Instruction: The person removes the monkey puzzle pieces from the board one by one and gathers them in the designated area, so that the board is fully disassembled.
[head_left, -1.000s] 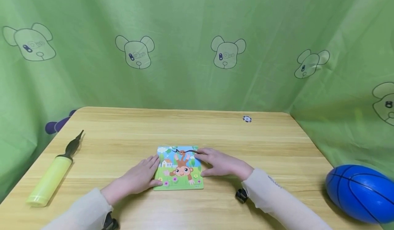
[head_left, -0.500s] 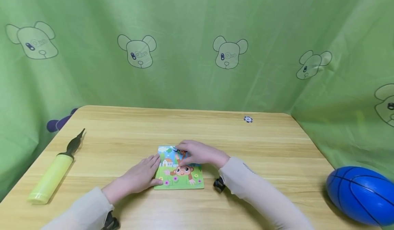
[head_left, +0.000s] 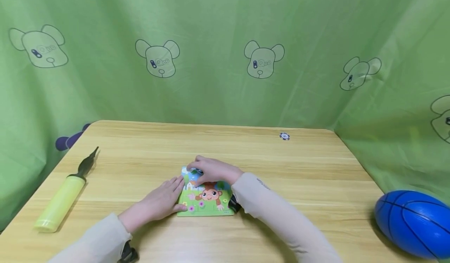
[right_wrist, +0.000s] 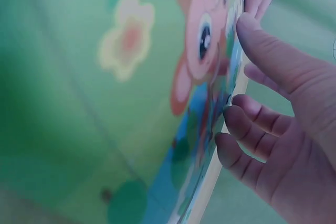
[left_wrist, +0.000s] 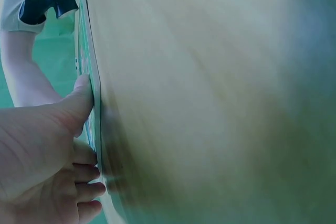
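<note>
A flat monkey picture puzzle (head_left: 207, 201) lies on the wooden table (head_left: 316, 177) near its front middle. My left hand (head_left: 168, 194) rests flat beside it, fingers straight along the puzzle's left edge (left_wrist: 90, 85) and thumb (left_wrist: 79, 100) against it. My right hand (head_left: 203, 171) reaches across the puzzle's far left corner. In the right wrist view its fingers (right_wrist: 247, 119) curl round the puzzle's edge (right_wrist: 220, 145) while the thumb (right_wrist: 262, 45) lies over the picture face, pinching it. The hand hides the puzzle's top left part.
A yellow hand pump (head_left: 59, 204) with a black nozzle lies at the table's left. A blue ball (head_left: 413, 224) sits at the front right edge. A small round chip (head_left: 284, 136) lies far right. Green printed cloth surrounds the table; a purple object (head_left: 68, 141) shows behind the left corner.
My right hand slid left from the puzzle's right side across its top to the far left corner, and its fingers curled onto the edge. The left hand stayed put.
</note>
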Action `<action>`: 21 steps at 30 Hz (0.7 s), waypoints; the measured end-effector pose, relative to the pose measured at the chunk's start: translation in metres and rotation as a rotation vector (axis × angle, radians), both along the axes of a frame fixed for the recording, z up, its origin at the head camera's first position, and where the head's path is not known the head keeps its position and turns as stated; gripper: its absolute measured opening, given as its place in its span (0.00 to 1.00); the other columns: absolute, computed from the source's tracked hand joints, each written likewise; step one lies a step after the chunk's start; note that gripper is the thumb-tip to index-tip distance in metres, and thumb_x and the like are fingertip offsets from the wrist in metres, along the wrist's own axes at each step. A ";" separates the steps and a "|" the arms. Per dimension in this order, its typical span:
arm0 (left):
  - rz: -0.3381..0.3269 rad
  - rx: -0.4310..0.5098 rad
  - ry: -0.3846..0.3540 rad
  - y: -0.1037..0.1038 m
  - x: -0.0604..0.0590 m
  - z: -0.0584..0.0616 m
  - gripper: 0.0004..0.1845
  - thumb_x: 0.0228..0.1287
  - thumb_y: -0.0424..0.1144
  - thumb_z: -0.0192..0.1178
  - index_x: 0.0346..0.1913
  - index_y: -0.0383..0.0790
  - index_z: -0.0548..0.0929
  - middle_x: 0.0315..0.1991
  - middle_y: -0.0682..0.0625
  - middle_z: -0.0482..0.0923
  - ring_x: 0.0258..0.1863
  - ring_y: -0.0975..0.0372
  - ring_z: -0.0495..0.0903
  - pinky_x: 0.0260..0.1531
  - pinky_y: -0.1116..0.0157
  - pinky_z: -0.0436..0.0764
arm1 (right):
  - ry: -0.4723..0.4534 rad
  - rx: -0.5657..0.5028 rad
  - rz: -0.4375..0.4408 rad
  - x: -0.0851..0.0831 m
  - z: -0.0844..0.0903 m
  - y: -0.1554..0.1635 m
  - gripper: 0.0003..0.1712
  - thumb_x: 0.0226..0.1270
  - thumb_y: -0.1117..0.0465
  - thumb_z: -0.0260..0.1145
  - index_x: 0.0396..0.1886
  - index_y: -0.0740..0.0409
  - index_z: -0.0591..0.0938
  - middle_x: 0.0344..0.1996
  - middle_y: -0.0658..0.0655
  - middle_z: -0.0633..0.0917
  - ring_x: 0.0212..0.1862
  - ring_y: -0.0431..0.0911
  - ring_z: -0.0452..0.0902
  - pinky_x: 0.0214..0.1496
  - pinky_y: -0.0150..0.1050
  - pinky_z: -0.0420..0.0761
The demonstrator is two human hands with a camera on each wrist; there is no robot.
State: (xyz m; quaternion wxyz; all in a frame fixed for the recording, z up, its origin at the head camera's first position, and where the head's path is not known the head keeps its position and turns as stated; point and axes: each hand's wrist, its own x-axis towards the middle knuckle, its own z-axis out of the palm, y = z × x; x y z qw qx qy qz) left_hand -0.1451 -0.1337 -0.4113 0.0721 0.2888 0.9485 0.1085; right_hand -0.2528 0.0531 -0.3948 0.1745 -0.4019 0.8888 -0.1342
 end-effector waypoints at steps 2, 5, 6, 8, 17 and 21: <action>0.001 -0.002 0.000 0.000 0.000 0.000 0.42 0.62 0.55 0.54 0.64 0.21 0.58 0.67 0.30 0.52 0.65 0.42 0.53 0.62 0.49 0.57 | -0.007 0.011 -0.002 0.000 0.001 -0.002 0.32 0.55 0.47 0.68 0.60 0.49 0.74 0.44 0.49 0.72 0.40 0.40 0.70 0.46 0.33 0.73; 0.002 -0.006 -0.001 0.001 0.000 0.000 0.42 0.62 0.55 0.54 0.64 0.21 0.59 0.67 0.30 0.52 0.65 0.42 0.53 0.62 0.49 0.57 | -0.025 0.026 -0.013 0.001 0.003 -0.005 0.32 0.55 0.48 0.68 0.60 0.49 0.74 0.45 0.49 0.72 0.41 0.40 0.70 0.47 0.33 0.73; 0.002 -0.005 -0.003 0.001 0.000 0.000 0.42 0.62 0.55 0.54 0.64 0.21 0.59 0.67 0.30 0.52 0.65 0.42 0.53 0.62 0.49 0.57 | -0.035 0.028 -0.019 0.001 0.003 -0.005 0.32 0.55 0.48 0.68 0.60 0.49 0.74 0.45 0.49 0.72 0.41 0.40 0.70 0.47 0.34 0.73; 0.002 -0.004 -0.005 0.000 0.000 0.000 0.42 0.62 0.55 0.54 0.64 0.21 0.59 0.66 0.30 0.52 0.65 0.42 0.53 0.62 0.49 0.57 | -0.055 0.032 -0.032 0.002 0.004 -0.006 0.31 0.56 0.49 0.68 0.60 0.49 0.73 0.45 0.49 0.71 0.42 0.40 0.70 0.48 0.34 0.73; 0.006 0.000 -0.007 0.000 0.000 0.000 0.42 0.62 0.54 0.55 0.64 0.20 0.59 0.66 0.30 0.52 0.65 0.42 0.53 0.62 0.49 0.57 | -0.109 0.009 -0.057 0.001 0.003 -0.008 0.29 0.58 0.54 0.68 0.59 0.48 0.72 0.45 0.48 0.69 0.43 0.41 0.69 0.49 0.35 0.72; 0.007 0.000 -0.013 0.000 0.001 0.001 0.42 0.62 0.54 0.55 0.64 0.20 0.59 0.66 0.30 0.52 0.65 0.42 0.53 0.62 0.49 0.57 | -0.115 -0.001 -0.059 0.001 0.001 -0.008 0.27 0.58 0.54 0.68 0.58 0.47 0.71 0.45 0.49 0.67 0.43 0.42 0.69 0.48 0.34 0.73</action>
